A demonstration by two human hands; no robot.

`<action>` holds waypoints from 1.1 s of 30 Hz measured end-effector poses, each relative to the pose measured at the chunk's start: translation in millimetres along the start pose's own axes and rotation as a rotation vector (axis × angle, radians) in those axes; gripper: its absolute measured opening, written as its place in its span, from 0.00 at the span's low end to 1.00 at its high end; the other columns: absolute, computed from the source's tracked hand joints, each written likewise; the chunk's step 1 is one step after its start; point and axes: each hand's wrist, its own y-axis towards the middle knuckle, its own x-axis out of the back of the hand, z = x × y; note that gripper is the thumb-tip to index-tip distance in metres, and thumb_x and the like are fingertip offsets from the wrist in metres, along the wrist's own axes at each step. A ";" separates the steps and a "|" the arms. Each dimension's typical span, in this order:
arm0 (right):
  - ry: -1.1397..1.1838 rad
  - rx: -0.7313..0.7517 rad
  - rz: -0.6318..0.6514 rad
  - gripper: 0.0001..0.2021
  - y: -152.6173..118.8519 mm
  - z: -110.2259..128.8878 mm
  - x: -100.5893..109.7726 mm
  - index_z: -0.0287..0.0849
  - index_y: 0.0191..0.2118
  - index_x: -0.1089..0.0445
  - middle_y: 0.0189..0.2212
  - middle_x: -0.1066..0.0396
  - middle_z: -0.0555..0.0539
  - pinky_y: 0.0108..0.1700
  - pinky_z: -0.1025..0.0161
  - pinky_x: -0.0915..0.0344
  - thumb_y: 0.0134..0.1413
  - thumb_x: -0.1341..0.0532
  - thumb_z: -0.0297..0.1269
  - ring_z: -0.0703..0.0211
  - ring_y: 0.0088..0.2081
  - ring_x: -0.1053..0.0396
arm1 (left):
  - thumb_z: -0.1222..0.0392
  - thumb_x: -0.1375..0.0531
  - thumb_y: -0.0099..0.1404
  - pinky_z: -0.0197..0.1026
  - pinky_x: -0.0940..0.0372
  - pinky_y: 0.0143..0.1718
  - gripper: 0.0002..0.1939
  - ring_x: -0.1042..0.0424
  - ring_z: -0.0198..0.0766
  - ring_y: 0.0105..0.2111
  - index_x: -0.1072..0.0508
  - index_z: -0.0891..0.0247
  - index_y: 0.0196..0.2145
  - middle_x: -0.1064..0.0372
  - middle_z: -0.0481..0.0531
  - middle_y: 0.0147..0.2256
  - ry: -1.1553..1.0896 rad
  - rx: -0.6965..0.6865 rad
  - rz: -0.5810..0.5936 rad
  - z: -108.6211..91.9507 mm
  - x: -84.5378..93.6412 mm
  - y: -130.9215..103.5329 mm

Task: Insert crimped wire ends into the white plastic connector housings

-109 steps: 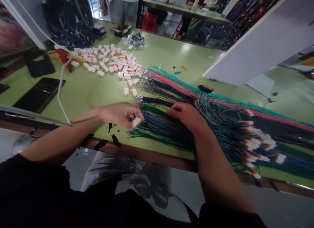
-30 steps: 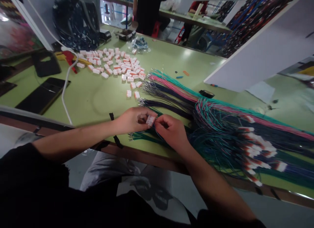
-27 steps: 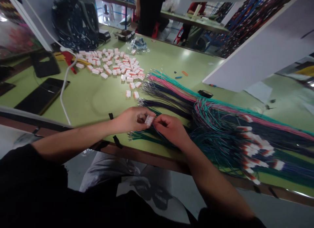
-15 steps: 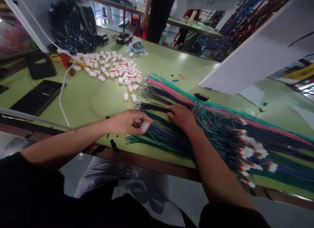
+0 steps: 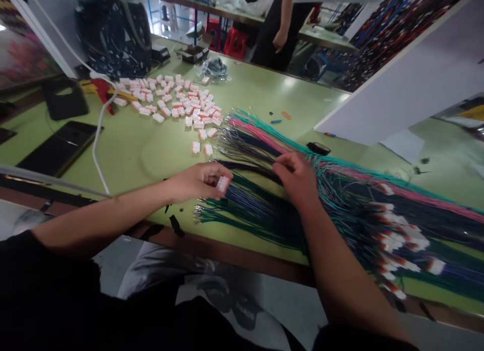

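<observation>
My left hand (image 5: 200, 182) is closed on a small white connector housing (image 5: 223, 184), held between thumb and fingers above the wires. My right hand (image 5: 298, 179) is closed in a pinch over the dark wires (image 5: 253, 166), and a thin wire seems to run from its fingertips. Below the hands lie blue wires (image 5: 245, 202) and green wires (image 5: 242, 224) with bare metal terminals at their left ends. Beyond them stretch pink wires (image 5: 260, 135) and teal wires (image 5: 272, 130).
Loose white-and-orange housings (image 5: 192, 106) lie heaped at the back left. Wired connectors (image 5: 397, 235) sit at the right. Also on the table are a black tape roll (image 5: 318, 148), red-and-yellow pliers (image 5: 102, 94) and a dark phone-like slab (image 5: 56, 147). A white panel (image 5: 393, 83) rises at right; a co-worker's hand (image 5: 280, 40) shows behind.
My right hand has lifted slightly and shifted right, its fingers drawn into a pinch. The housing in my left hand has turned. The person behind has moved right.
</observation>
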 end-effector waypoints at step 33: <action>0.299 0.095 0.147 0.03 -34.1 59.5 -10.3 0.43 0.28 0.31 0.27 0.27 0.51 0.32 0.65 0.38 0.48 0.42 0.34 0.63 0.28 0.32 | 0.72 0.36 0.51 0.34 0.34 0.26 0.37 0.29 0.32 0.26 0.40 0.64 0.58 0.32 0.45 0.28 -0.314 0.023 0.216 5.1 0.9 5.2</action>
